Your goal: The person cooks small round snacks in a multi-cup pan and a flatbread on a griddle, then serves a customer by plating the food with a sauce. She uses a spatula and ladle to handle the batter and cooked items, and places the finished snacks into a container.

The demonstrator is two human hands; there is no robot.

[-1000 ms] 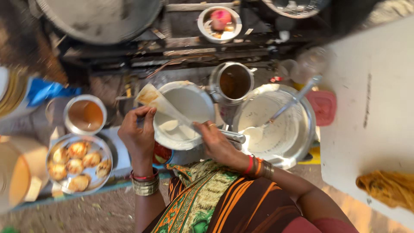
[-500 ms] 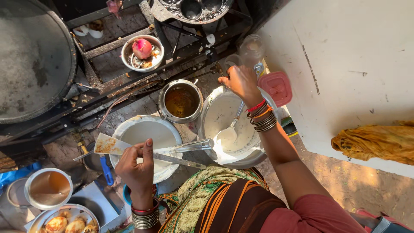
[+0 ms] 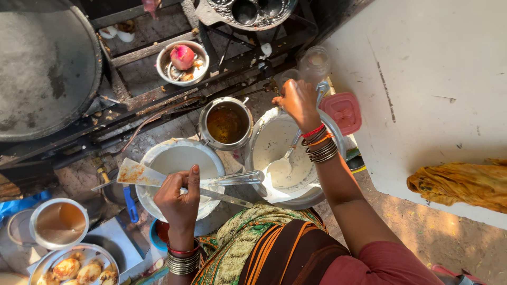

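Ladle (image 3: 288, 158) gripped by right hand (image 3: 297, 103), bowl sunk in white batter pot (image 3: 327, 179); spatula (image 3: 158, 179) clasped in left hand (image 3: 179, 203); nothing scooped out yet.

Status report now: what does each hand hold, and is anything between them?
Left hand grips flat spatula over white batter pan. Right hand grips ladle in batter bowl. Steel pot sits between, untouched.

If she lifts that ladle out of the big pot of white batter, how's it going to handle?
The ladle looks like rigid metal, so it likely won't flex. Its bowl sits in white batter, so it would probably come up heavier and dripping. The right hand grips the handle's top, where it may be slick.
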